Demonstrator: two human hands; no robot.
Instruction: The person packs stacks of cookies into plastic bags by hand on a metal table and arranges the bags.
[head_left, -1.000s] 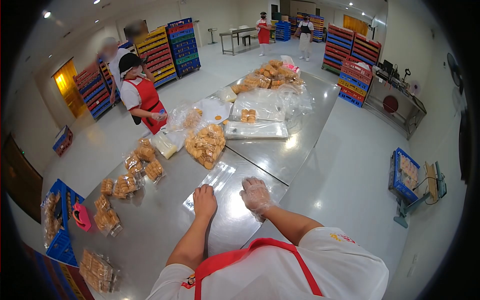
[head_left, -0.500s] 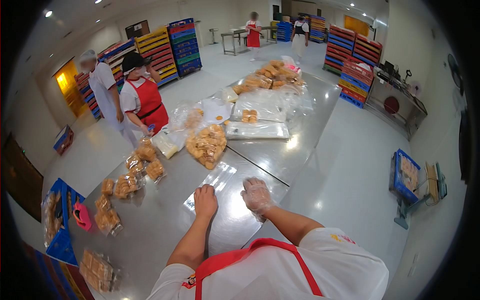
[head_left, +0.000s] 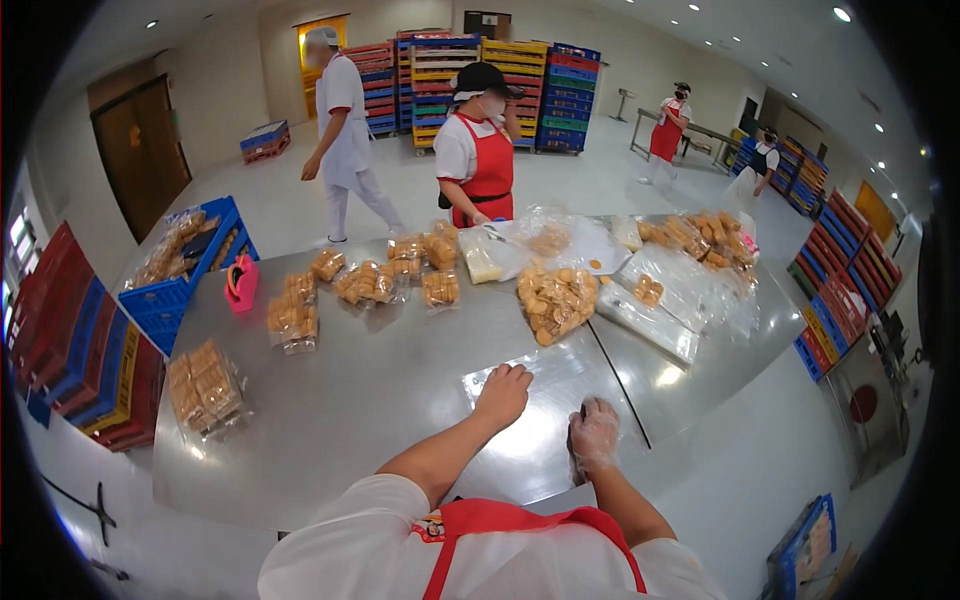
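On the steel table (head_left: pixel 400 440) in front of me lies a flat clear plastic bag (head_left: pixel 480 380). My left hand (head_left: pixel 503 394), bare, rests at this bag with its fingers curled together on the film. To its right, my right hand (head_left: pixel 596 436) wears a clear plastic glove. Its fingers are bent inward over the table, and whatever lies under them is hidden. Just beyond both hands sits a large clear bag of round biscuits (head_left: pixel 556 304). A stack of flat clear bags (head_left: pixel 650 320) is behind the right hand, with a small biscuit pack (head_left: pixel 648 291) on top.
Several packed biscuit bags (head_left: pixel 366 284) and a pink tape dispenser (head_left: pixel 241 284) stand leftward. A larger pack (head_left: pixel 205 388) lies near the left edge. A blue crate (head_left: pixel 190 285) adjoins the table. Across from me stands a co-worker in a red apron (head_left: pixel 485 165); another person (head_left: pixel 342 130) is behind.
My view has turned left, so the table and people appear farther right. Both hands keep nearly the same places on the table. The person in white at the back left has stepped away from the red-aproned co-worker.
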